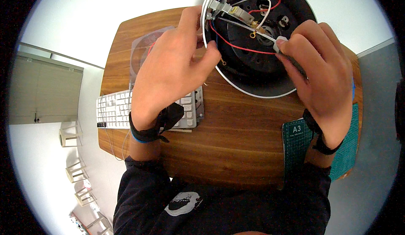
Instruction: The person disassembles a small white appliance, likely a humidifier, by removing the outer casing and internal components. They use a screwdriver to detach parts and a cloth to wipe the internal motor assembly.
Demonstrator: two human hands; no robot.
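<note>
A round appliance housing (255, 92), white-rimmed and black inside, is tipped so its open underside faces me. My left hand (175, 64) grips its left rim, fingers behind the wall and thumb at the edge. Pinched in my right hand (318, 62) is a screwdriver (265, 36) with a thin metal shaft and pale collar. Its shaft runs up left to a metal switch bracket (240, 13); where the tip sits I cannot make out. A red wire (236, 45) passes to near my right fingers. A white wire (270, 7) ends in a ring terminal (252, 35).
The wooden table (228, 142) carries a white keyboard (114, 106) at left, partly under my left arm. Behind that arm lies a clear plastic piece (141, 45). A green cutting mat (295, 150) is under my right forearm. Several chairs (71, 140) stand along the far left.
</note>
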